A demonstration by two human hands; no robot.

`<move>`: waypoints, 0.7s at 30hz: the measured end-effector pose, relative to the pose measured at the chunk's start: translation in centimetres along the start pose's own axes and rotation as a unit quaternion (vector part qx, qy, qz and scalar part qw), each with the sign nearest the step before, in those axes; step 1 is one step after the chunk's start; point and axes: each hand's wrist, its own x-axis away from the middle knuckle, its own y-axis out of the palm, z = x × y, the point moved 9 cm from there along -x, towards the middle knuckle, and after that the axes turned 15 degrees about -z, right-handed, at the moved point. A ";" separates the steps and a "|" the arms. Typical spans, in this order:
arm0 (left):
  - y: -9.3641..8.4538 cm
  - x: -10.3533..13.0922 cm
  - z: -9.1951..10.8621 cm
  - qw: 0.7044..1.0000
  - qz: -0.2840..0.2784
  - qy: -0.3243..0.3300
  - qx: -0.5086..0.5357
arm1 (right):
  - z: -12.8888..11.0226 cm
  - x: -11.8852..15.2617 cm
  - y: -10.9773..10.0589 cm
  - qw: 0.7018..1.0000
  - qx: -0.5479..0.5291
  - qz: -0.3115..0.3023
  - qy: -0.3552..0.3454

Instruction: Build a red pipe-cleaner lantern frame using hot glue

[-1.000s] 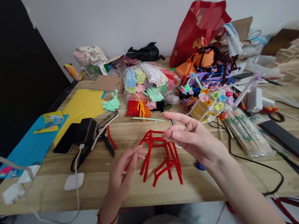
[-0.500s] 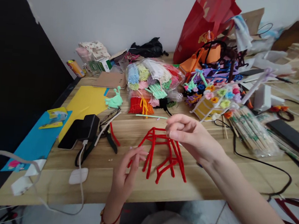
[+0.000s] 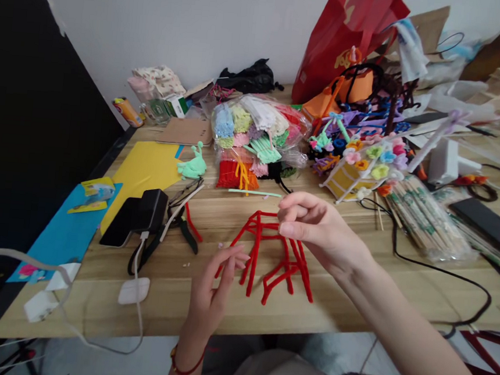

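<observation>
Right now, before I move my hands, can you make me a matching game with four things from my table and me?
1. Red frame
2. Red bag
3. Sticks
4. Bracelet

A. in clear plastic
B. round the left wrist
C. partly behind the right hand
D. standing by the wall

Pairs: 1-C, 2-D, 3-A, 4-B

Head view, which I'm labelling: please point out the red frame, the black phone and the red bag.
Red frame (image 3: 252,263): head view, a leg.
Black phone (image 3: 118,222): head view, its screen.
Red bag (image 3: 323,54): head view, its side.
</observation>
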 end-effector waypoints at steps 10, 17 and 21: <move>0.0 0.6 -0.2 1.000 0.006 0.007 0.009 | -0.6 1.1 2.2 0.998 0.007 -0.040 0.045; -2.0 0.3 6.7 0.960 0.117 0.171 -0.191 | -1.4 2.0 3.4 0.998 0.025 -0.045 0.047; -1.9 -0.8 11.5 0.892 0.147 0.250 -0.347 | -1.0 2.1 3.8 0.997 0.020 -0.051 0.054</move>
